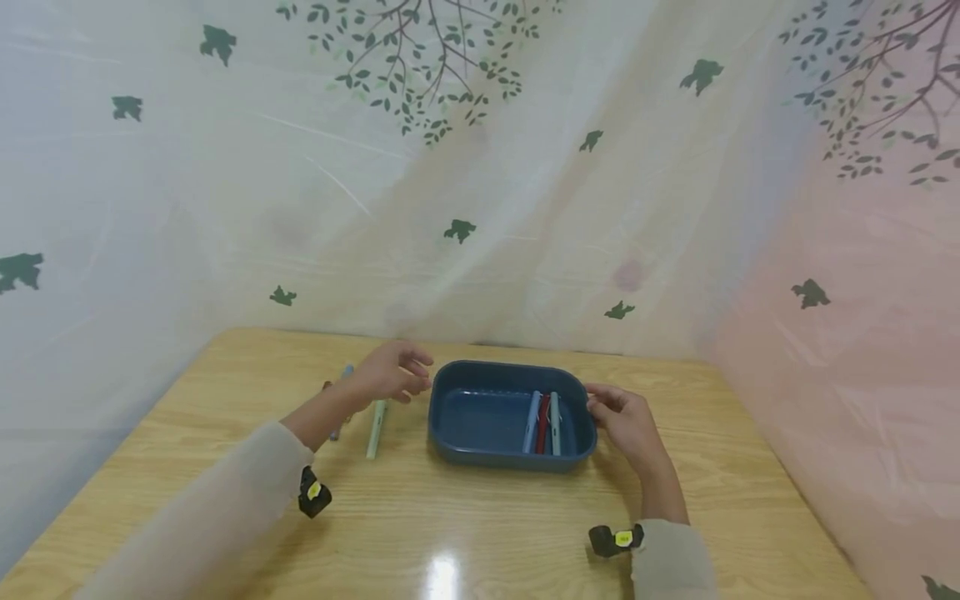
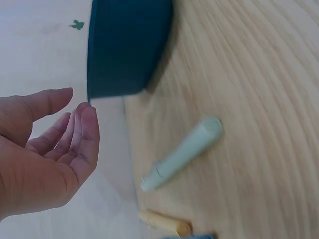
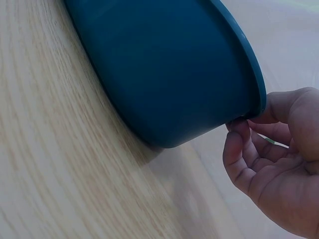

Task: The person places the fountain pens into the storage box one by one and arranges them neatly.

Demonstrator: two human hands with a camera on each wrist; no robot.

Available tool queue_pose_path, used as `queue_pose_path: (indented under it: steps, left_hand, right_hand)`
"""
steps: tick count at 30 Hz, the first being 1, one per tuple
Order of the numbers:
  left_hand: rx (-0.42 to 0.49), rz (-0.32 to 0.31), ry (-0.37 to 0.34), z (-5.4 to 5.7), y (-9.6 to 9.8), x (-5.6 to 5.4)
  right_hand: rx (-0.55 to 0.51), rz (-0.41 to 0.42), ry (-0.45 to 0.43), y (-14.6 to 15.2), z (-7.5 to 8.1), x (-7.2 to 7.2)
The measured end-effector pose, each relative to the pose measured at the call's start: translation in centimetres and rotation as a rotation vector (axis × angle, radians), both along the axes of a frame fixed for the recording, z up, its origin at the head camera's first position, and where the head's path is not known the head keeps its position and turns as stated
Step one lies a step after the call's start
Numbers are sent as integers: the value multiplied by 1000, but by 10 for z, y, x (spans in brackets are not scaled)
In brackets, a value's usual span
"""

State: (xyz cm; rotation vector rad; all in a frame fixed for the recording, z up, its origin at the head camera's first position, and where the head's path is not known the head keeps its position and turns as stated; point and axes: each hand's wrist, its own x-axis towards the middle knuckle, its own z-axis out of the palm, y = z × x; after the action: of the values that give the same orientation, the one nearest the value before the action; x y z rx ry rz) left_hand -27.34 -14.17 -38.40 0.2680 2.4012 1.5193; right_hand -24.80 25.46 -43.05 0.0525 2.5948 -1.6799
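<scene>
A dark blue rectangular tub [image 1: 480,421] stands on the table. Inside, toward its right end, lie a light blue pen [image 1: 532,422], a red pen [image 1: 542,427] and a pale green pen [image 1: 555,425] side by side. My right hand [image 1: 622,417] pinches the tub's right rim between thumb and fingers. Just off the left end hovers my left hand [image 1: 393,372], fingers loosely bent and holding nothing, fingertips close to the rim. Below it on the table is another pale green pen [image 2: 182,155].
A yellow pen [image 2: 165,222] and a blue pen [image 1: 347,371] lie farther left, partly behind the left forearm. The wooden table [image 1: 517,525] ends at a hanging cloth [image 1: 360,250] printed with leaves and branches, which runs along the back and both sides.
</scene>
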Motion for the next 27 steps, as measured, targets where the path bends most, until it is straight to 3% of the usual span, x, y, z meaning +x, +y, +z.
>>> queue_pose_path:
  steps: [9, 19, 27]
  left_hand:
    - [-55, 37, 10, -15, -36, -2]
    - [-89, 98, 0, -26, -75, 9]
    - [-130, 150, -4, -29, -101, 18]
  right_hand:
    - [14, 3, 20, 2, 0, 0]
    - [5, 3, 21, 2, -1, -2]
    - [-2, -1, 17, 1, 0, 0]
